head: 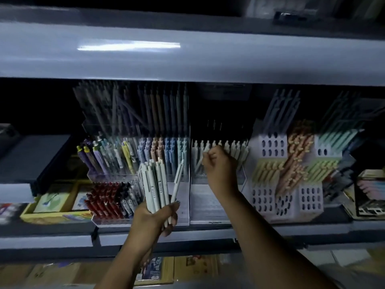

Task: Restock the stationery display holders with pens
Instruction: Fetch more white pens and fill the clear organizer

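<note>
The step in hand is the filling of the clear display holder (208,205) at about 3 o'clock from the left hand (155,217), which grips a bundle of pale pens (155,184) upright, one pen leaning away toward 1 o'clock. The right hand (218,172) is at the row of cream pens (235,148) with its fingers curled; the blur does not let me tell if they pinch a pen. Next, I think, one pen must go from the bundle into a free slot, tip down. Room is narrow: the upper shelf (187,59) hangs at 12 o'clock, the lilac perforated holder (268,142) stands just beside at 3 o'clock, and the pastel pen rack (164,147) at 9 o'clock.
</note>
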Tool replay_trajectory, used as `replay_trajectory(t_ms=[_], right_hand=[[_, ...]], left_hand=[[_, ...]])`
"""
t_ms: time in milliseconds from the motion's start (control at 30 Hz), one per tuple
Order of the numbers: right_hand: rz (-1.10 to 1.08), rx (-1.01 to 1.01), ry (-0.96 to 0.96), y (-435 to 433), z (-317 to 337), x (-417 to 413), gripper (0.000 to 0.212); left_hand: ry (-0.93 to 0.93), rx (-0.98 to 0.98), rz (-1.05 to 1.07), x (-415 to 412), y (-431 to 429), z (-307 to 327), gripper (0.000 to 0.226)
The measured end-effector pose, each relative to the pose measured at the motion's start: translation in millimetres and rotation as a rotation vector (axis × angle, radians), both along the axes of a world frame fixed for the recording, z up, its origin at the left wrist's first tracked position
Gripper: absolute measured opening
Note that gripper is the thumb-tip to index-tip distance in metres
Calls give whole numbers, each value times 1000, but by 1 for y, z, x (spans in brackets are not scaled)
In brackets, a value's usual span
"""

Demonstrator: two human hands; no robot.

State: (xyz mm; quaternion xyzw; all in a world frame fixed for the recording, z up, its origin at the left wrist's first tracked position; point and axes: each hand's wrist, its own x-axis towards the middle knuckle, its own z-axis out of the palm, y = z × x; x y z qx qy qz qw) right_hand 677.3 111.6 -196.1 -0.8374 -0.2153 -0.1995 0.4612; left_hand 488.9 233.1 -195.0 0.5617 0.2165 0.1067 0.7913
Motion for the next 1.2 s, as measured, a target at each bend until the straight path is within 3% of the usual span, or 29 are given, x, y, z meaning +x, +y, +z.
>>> replay_trajectory(t_ms=[500, 667, 833, 967, 1100, 1200], right_hand=[[43, -192, 35, 20, -11, -1, 12], [18, -105, 130, 21, -13, -5, 17], [45, -67, 330, 12, 0, -12, 37], [113, 205, 508, 5, 18, -29, 12], [210, 369, 440, 3, 40, -49, 29], [185, 350, 369, 5, 43, -53, 28]], left_hand=[[-47, 48, -1, 36, 0, 6, 13], [-88, 48, 15, 41, -2, 7, 12], [-132, 39, 12, 47, -4, 15, 7], [-156, 64, 2, 50, -8, 15, 9], [-151, 73, 8, 52, -16, 16, 8], [-159, 86, -3, 52, -19, 16, 24]])
